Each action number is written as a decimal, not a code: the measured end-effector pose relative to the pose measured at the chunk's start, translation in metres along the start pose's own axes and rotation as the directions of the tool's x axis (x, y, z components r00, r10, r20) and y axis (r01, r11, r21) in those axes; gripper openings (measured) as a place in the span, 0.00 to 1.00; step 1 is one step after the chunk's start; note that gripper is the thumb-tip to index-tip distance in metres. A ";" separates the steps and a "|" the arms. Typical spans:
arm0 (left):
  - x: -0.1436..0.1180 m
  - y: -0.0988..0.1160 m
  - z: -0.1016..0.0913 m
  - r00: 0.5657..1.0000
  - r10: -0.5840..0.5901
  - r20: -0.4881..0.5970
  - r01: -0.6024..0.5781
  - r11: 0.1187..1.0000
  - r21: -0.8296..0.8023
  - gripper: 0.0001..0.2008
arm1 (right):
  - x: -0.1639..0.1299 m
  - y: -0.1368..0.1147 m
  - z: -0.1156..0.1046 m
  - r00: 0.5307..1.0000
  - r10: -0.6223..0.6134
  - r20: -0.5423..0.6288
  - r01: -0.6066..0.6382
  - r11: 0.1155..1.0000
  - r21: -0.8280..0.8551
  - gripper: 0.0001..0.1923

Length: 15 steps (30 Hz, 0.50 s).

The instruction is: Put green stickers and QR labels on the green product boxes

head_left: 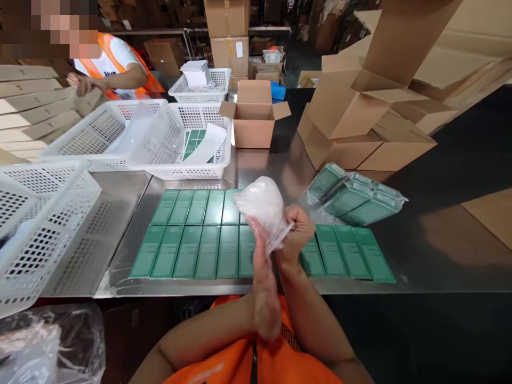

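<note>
A crumpled, puffed-up clear plastic bag [262, 202] is between my hands above the table. My right hand [298, 232] is closed, its fingers pinching the bag's edge. My left hand [264, 272] stands upright and edge-on against the bag, stretched out. Its upper part is partly covered by the plastic, so I cannot tell whether it is inside or behind. Under both hands lie two rows of flat green boxes [186, 250], partly hidden by my hands and the bag. Plastic-wrapped packs of green boxes [360, 197] rest at the right, overlapping the upper row's end.
White perforated baskets [192, 172] stand at the left and back, one holding printed sheets. An open cardboard carton [254, 133] sits at the back centre, with more cartons [340, 114] stacked right. A co-worker in an orange vest [132, 58] stands beyond the baskets. Clear plastic [76, 341] lies lower left.
</note>
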<state>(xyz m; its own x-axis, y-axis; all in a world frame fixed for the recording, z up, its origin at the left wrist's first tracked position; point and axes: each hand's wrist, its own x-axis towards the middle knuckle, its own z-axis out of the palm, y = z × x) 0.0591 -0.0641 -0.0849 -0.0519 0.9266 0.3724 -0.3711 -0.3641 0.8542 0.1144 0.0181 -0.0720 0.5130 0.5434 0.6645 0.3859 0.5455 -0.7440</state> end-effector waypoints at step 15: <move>0.036 0.023 -0.048 0.979 -0.129 -0.156 0.148 0.982 0.120 0.26 | -0.014 -0.019 -0.019 0.893 -0.338 0.296 0.393 0.907 -0.150 0.20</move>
<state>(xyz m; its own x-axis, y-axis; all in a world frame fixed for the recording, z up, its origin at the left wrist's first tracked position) 0.0041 -0.0349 -0.0697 -0.1479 0.9689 0.1981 -0.2609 -0.2315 0.9372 0.1144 -0.0119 -0.0681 0.1005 0.4898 0.8660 0.6671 0.6126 -0.4239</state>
